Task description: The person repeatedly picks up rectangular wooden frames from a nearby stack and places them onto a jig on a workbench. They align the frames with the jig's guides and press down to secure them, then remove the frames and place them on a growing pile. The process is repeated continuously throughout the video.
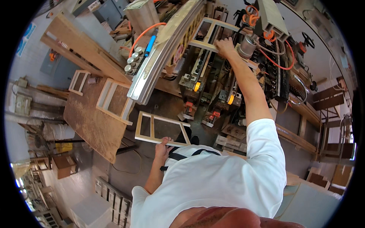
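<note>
In the head view, your left hand [163,147] is closed around the near rail of a wooden frame [152,127], which you hold in front of your waist, beside the right edge of the worktop [95,117] and apart from it. Your right arm is stretched far forward, and your right hand [226,46] is at the near right corner of a second frame [202,44], which lies on the machine [192,91]. Its fingers are bent, but they are small and partly hidden here, so I cannot tell whether they grip this rail or only touch it. Just right of this hand stands a metal cylinder [247,47]. On the worktop, a third frame [108,95] lies at the right edge, one corner reaching past it, and a smaller frame [85,83] lies near the far left corner.
</note>
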`<state>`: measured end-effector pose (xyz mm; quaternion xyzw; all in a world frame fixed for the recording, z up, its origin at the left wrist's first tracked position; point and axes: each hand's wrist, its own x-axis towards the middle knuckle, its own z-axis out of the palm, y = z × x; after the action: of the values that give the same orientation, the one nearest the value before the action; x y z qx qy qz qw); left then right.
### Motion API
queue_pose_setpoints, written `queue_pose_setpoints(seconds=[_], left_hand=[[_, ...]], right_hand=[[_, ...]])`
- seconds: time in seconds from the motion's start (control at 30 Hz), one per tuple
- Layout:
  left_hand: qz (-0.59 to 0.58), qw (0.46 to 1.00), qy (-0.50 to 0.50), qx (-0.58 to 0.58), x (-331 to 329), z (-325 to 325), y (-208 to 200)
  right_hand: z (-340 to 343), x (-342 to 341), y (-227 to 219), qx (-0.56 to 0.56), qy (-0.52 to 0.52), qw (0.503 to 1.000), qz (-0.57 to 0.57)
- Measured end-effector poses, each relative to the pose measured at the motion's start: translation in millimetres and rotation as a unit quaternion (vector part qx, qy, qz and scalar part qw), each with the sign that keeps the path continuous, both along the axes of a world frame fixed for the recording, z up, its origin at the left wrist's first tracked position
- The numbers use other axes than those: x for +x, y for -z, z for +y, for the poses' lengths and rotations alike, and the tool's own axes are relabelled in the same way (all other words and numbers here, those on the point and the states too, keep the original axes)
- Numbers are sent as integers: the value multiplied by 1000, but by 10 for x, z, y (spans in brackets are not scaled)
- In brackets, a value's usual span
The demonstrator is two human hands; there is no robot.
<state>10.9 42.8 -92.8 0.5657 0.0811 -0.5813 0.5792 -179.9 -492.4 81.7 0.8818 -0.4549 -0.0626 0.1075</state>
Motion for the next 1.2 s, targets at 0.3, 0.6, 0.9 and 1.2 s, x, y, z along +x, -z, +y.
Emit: queue_pose_setpoints(seconds=[0.3,0.6,0.9,1.2], left_hand=[[-95,990,-13,-107,147,295,-501],[-317,931,-163,-72,1621,645,-791],[-174,953,-205,-142,4046,1000,126],[-158,972,-123,-126,5078,-361,566]], right_hand=[[-89,33,107,-15,3,1000,3],[249,99,-128,-65,-28,974,-216],[2318,846,224,72,-4,791,-608],[3899,611,1348,219,219,858,-411]])
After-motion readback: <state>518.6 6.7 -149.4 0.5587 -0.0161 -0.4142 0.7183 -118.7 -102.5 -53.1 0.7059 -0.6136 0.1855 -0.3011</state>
